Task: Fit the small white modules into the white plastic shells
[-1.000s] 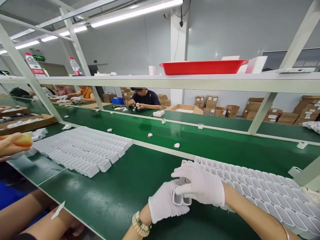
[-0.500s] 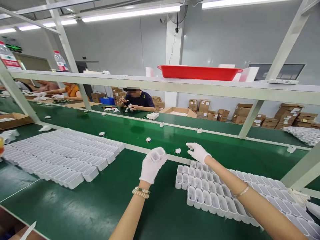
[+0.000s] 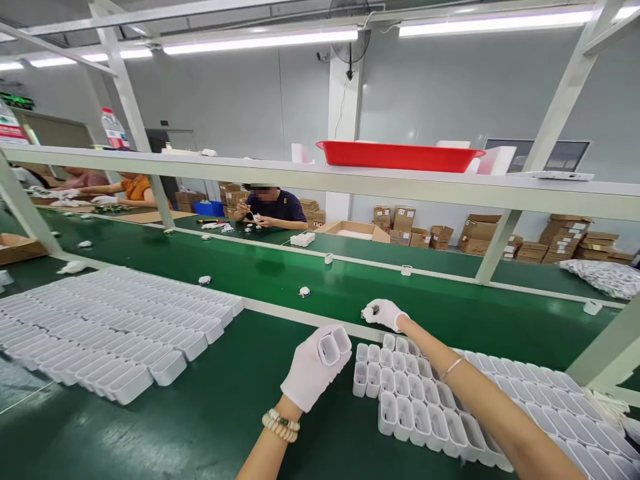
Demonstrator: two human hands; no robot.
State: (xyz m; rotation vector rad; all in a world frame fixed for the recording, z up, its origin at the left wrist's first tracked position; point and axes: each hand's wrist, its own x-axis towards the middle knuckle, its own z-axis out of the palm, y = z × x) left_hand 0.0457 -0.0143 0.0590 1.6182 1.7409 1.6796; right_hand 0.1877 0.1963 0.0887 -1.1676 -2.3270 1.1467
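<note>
My left hand (image 3: 317, 367), in a white glove, is closed around two small white plastic housings (image 3: 335, 345), held side by side with their open ends up. Over the green belt, my gloved right hand (image 3: 386, 315) pinches a small white part with a dark edge (image 3: 367, 313); the fingers hide most of it. Farther left on the belt lies a similar small white part (image 3: 305, 292) with a bit of circuit board at its base. Below my right forearm stand rows of open white housings (image 3: 421, 420). Another block of white housings (image 3: 120, 333) lies to the left.
A white rail (image 3: 290, 315) divides the near work surface from the belt. Above runs a shelf (image 3: 250, 171) with a red tray (image 3: 400, 157). Across the belt a person (image 3: 274, 210) works with small parts. Shelf posts (image 3: 500, 247) rise at both sides.
My right hand has come down from open fingers beside the small white part to a pinch on it. My left hand has shifted right and turned its housings. The view has tilted slightly up.
</note>
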